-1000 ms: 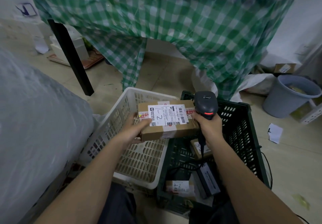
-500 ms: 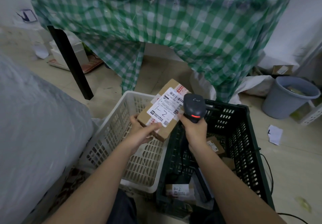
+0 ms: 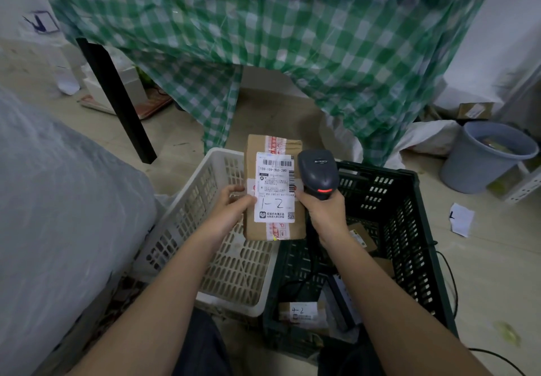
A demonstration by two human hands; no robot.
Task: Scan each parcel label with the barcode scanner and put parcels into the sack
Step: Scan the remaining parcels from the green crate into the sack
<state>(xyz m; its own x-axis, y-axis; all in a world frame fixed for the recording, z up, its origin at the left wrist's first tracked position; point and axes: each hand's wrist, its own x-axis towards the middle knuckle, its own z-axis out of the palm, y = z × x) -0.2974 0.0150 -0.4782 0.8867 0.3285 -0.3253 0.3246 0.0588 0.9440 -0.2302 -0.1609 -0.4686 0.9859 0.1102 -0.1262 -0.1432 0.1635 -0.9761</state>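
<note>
Beige floor tiles run under two crates at my knees; the dark green crate (image 3: 409, 229) nearest holds more small parcels. My left hand (image 3: 231, 211) pinches the taped cardboard parcel (image 3: 273, 188) by its left edge, above the white crate (image 3: 205, 229). It looks light, stiff, easy by the edges. My right hand (image 3: 325, 211) clenches the barcode scanner (image 3: 317, 175) beside its label (image 3: 275, 188). Beyond hangs the green checked tablecloth (image 3: 292, 38).

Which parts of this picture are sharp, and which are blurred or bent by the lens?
Head view: the parcel label and the scanner are fairly sharp; the checked tablecloth and the edges look smeared; wide-angle lens bows the outer areas; light is dim and even.
</note>
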